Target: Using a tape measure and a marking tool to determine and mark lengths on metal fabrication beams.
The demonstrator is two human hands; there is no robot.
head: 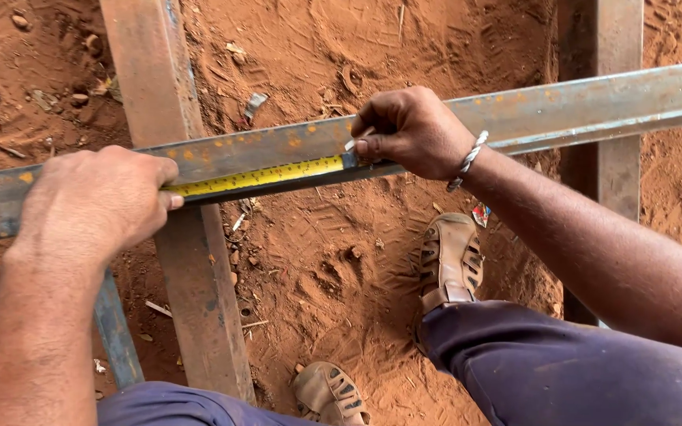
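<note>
Left hand (92, 201), at 9 o'clock: forearm rises from the bottom edge, fingers curled shut over the tape (258, 175), pressing it to the bar (562, 110). Right hand (408, 130), just past centre toward 1 o'clock: forearm enters from 4 o'clock, a bangle (467, 160) at the wrist, fingertips pinched on the tape's far end against the bar. The yellow tape lies along the bar's near face between both hands. The bar runs from 9 to 2 o'clock over a beam (179, 252) and red soil. No containers in view.
</note>
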